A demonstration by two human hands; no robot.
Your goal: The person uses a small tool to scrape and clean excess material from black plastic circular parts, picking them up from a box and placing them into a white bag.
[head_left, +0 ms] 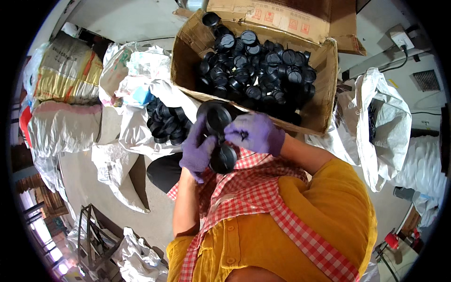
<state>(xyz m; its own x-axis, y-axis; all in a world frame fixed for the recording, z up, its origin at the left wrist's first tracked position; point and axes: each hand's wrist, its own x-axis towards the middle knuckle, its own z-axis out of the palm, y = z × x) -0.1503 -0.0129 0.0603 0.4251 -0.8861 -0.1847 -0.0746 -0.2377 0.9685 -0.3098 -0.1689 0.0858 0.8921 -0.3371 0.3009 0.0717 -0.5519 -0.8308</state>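
Observation:
My left hand [197, 146], in a purple glove, is closed on a black plastic flip-top lid [222, 160] above my lap. The lid looks unfolded, one round part toward the box and the other toward my apron. My right hand [258, 133], gloved in purple too, pinches at the lid's middle from the right. A small black piece [244, 136] shows among its curled fingers; its exact kind is too small to tell. Beyond both hands, a cardboard box [313, 114] holds many similar black lids [242, 75].
Left of the box, a white sack [133, 129] lies open with black round parts [168, 123] in it. Another open white sack [386, 136] stands at the right, dark pieces inside. Stacked bundles [66, 70] line the far left, and a metal frame [91, 239] stands at lower left.

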